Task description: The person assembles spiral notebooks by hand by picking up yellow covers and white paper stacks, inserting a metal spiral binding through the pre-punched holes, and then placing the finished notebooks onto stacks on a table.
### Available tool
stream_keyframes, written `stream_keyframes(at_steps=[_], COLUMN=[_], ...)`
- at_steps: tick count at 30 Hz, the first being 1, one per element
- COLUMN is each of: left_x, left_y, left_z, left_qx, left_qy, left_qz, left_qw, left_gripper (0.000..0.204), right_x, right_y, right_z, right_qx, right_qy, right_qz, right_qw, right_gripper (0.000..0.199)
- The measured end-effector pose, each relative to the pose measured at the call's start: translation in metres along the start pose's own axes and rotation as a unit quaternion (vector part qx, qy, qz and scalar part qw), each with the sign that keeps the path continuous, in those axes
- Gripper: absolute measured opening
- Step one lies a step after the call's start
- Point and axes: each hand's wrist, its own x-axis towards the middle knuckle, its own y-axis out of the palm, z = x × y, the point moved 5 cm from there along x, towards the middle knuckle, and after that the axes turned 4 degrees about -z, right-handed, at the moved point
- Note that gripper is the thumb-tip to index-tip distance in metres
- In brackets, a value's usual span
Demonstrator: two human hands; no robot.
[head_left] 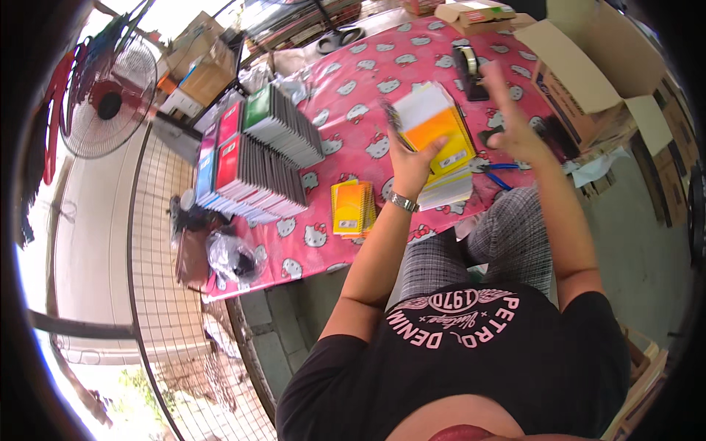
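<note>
My left hand grips a yellow spiral notebook by its left side, the thumb lying on its cover. An orange band and pale pages show at the upper part of it. Under it, toward me, lies a stack of pale-edged notebooks or sheets. To the right, my right hand is raised with fingers stretched, slightly smeared by motion, and nothing shows in it. Beyond that hand stands a black tape dispenser. Blue-handled pliers lie right of the notebook. A small pile of yellow notebooks rests to the left.
Tall stacks of dark-edged notebooks with red covers and green covers fill the table's left. An opened cardboard box stands at the right. A pink patterned cloth covers the table. Far left is a fan.
</note>
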Motion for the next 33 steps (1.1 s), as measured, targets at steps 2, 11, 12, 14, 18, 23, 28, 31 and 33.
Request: stream_keyframes(at_steps=[2, 11, 12, 14, 18, 23, 28, 31, 33], left_x=[0.002, -0.097, -0.102, -0.109, -0.098, -0.074, -0.061, -0.017, -0.008], left_y=[-0.040, -0.355, -0.387, -0.438, -0.461, -0.491, -0.518, -0.425, -0.297], left_z=[-0.018, -0.066, -0.058, -0.052, -0.031, -0.052, -0.077, -0.046, 0.000], left_qx=[-0.031, 0.038, 0.093, 0.188, 0.212, 0.498, 0.766, 0.731, 0.511], left_qy=[-0.025, -0.305, -0.314, -0.382, -0.482, -0.567, -0.347, -0.133, -0.072], left_qz=[-0.011, -0.181, -0.202, -0.198, -0.155, -0.040, 0.024, -0.021, -0.015], left_qw=[0.999, 0.934, 0.923, 0.883, 0.836, 0.655, 0.541, 0.669, 0.856], left_gripper=[0.061, 0.057, 0.054, 0.051, 0.052, 0.076, 0.081, 0.067, 0.048], right_x=[0.001, -0.051, -0.056, -0.067, -0.079, -0.099, -0.118, -0.136, -0.153], right_y=[-0.013, 0.092, 0.116, 0.166, 0.219, 0.242, 0.280, 0.309, 0.304], right_z=[0.024, 0.090, 0.096, 0.100, 0.074, 0.044, 0.022, -0.040, -0.084], right_qx=[0.019, 0.182, 0.218, 0.286, 0.282, 0.255, 0.230, 0.233, 0.228], right_qy=[-0.002, 0.074, 0.072, 0.077, 0.168, 0.247, 0.329, 0.475, 0.569], right_qz=[-0.060, 0.158, 0.181, 0.232, 0.266, 0.276, 0.251, 0.118, 0.039], right_qw=[0.998, 0.968, 0.956, 0.926, 0.907, 0.893, 0.881, 0.840, 0.789], right_gripper=[0.125, 0.083, 0.076, 0.065, 0.062, 0.061, 0.064, 0.065, 0.062])
